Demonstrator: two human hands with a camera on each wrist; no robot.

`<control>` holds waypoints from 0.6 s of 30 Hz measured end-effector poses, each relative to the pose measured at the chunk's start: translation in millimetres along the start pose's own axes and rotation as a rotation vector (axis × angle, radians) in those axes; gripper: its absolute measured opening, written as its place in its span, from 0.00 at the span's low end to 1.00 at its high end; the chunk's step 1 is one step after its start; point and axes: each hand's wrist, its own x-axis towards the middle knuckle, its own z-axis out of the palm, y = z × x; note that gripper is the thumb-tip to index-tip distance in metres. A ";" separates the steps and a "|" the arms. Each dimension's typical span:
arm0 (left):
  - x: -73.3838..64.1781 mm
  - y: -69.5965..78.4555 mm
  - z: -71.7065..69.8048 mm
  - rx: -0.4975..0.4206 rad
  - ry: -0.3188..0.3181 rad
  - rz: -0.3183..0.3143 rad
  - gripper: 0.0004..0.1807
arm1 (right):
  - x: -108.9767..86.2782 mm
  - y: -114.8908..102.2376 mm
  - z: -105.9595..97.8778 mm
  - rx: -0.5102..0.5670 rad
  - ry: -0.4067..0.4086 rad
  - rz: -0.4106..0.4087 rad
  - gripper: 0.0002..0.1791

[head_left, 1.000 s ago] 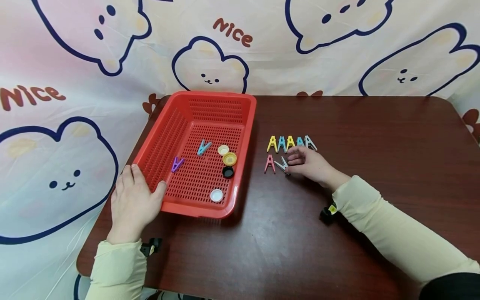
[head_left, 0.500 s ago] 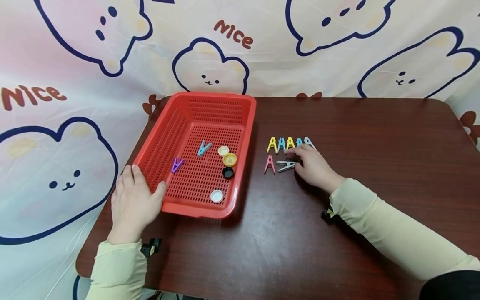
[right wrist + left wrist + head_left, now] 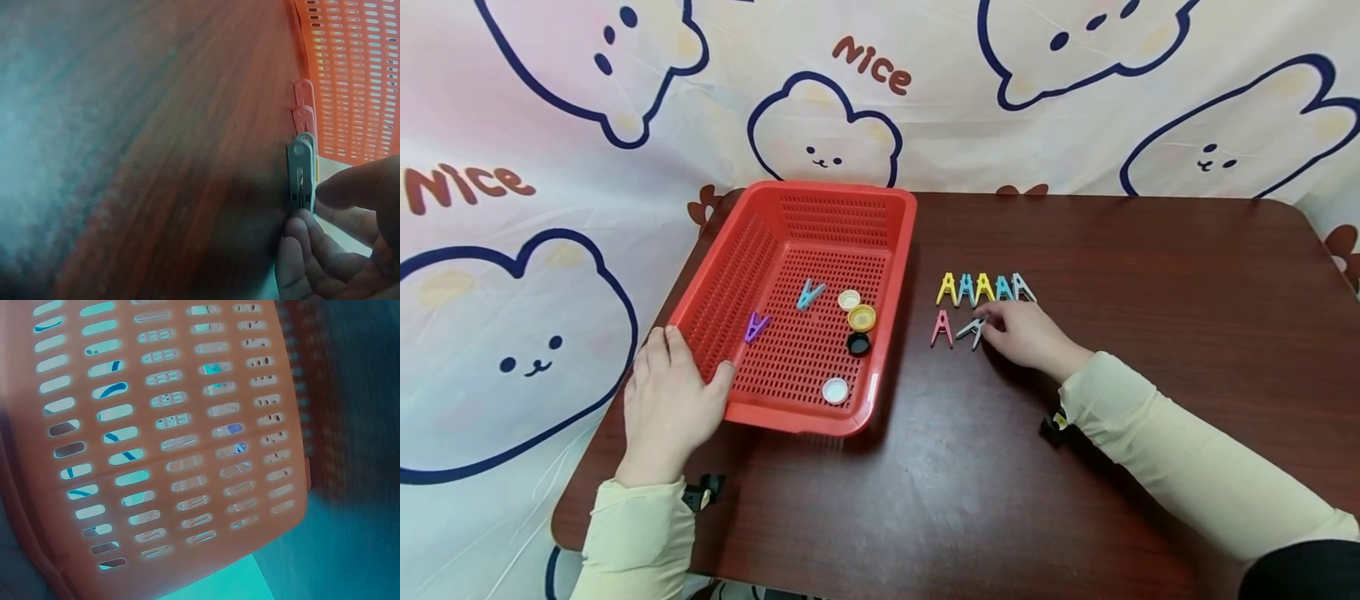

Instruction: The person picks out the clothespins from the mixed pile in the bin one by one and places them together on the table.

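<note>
My right hand (image 3: 1030, 335) pinches a grey clothespin (image 3: 973, 331) between thumb and fingers, low over the table. In the right wrist view the clothespin (image 3: 300, 172) stands on edge, its end at the fingertips. Just left of it lies a pink clothespin (image 3: 942, 328). Behind them runs a row of yellow, blue and pale grey clothespins (image 3: 984, 288), near the hand's knuckles. My left hand (image 3: 672, 408) rests at the near-left corner of a red plastic basket (image 3: 907, 242), fingers extended along its rim. The left wrist view shows the basket's slotted wall (image 3: 181, 456) but no fingers.
In the basket lie a blue clothespin (image 3: 809, 294), a purple clothespin (image 3: 757, 327) and several bottle caps (image 3: 862, 318) along its right side. The brown table (image 3: 1120, 275) ends at a patterned cloth (image 3: 1045, 142) behind.
The grey clothespin has turned in my right hand, swinging flat and then back with its legs toward the lower left. The left hand and basket keep their places.
</note>
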 end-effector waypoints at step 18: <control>-0.1 -1.6 0.8 0.002 0.007 -0.002 0.49 | 9.0 -11.0 10.7 0.133 0.060 0.075 0.20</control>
